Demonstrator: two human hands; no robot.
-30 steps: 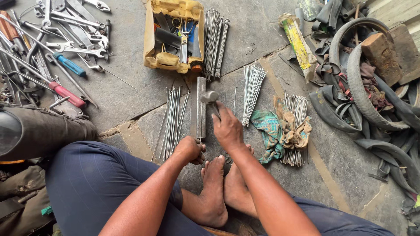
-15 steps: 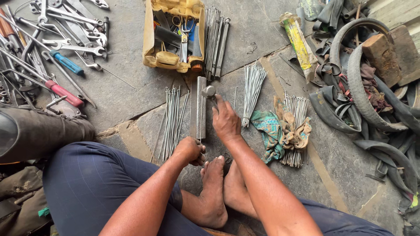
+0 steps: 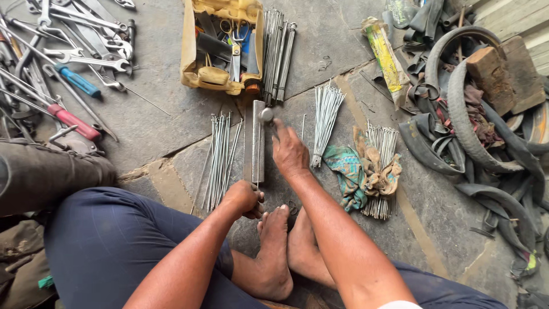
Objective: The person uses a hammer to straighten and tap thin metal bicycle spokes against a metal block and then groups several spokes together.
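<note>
Lowered since the earlier frame, the hammer point(image 3: 266, 116) is now held with its head on the far end of the metal bar point(image 3: 254, 142), gripped tightly in the right hand point(image 3: 289, 151). A thin spoke is pinched at the bar's near end by the left hand point(image 3: 245, 198). Spoke bundles point(image 3: 219, 158) are laid beside the bar.

The person wore dark navy trousers point(image 3: 108, 246) over both legs, went barefoot with both feet point(image 3: 274, 257) uncovered, had bare forearms ending in an ungloved left hand point(image 3: 245, 197) and right hand point(image 3: 290, 151), and showed a sliver of white sleeve point(image 3: 400, 304).
</note>
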